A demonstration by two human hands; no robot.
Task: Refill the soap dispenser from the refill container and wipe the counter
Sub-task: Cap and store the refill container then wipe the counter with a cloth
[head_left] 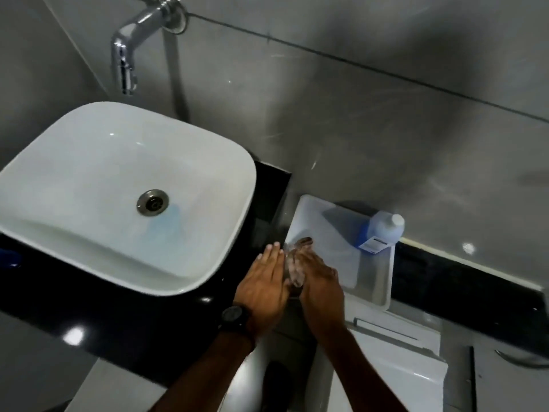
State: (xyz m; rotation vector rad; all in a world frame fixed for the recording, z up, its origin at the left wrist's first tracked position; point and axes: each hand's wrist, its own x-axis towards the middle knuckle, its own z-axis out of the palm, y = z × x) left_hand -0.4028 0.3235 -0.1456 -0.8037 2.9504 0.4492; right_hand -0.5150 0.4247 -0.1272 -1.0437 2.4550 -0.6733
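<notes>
Two hands meet beside a white square ceramic basin (118, 188) on a glossy black bench (89, 316). Left hand (263, 288) has straight fingers; right hand (319, 285) grips a blurred clear object (294, 270).

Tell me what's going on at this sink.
A person stands at the counter beside the white basin. Both hands are together around a small clear object, blurred, probably the soap dispenser: the left hand flat against it, the right hand gripping it. A bottle with blue liquid stands on the white toilet tank. No water is running.
</notes>
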